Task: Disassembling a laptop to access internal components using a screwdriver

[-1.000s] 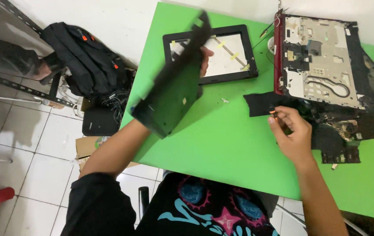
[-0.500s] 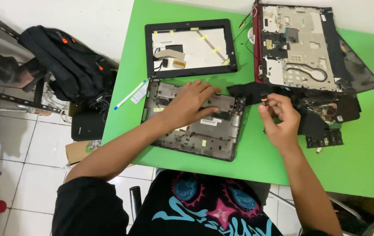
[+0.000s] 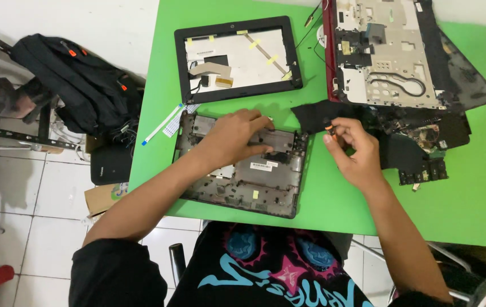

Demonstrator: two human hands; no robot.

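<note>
A grey laptop bottom case (image 3: 254,182) lies flat on the green table (image 3: 470,199), inner side up. My left hand (image 3: 234,139) rests palm down on its upper part, fingers spread. My right hand (image 3: 354,150) is to the right of the case, with thumb and fingers pinched on a small orange-tipped part (image 3: 330,129) at the edge of a black sheet (image 3: 317,116). Whether that part is a tool or a screw is too small to tell.
A black-framed screen panel (image 3: 237,59) lies at the back. A red-edged laptop chassis (image 3: 388,54) and black circuit pieces (image 3: 425,153) lie at the right. A white ribbon cable (image 3: 166,122) sits near the left edge. A black backpack (image 3: 81,82) is on the floor.
My left hand swung the bottom case down from an upright tilt and laid it flat on the table. The right hand stayed at the black sheet.
</note>
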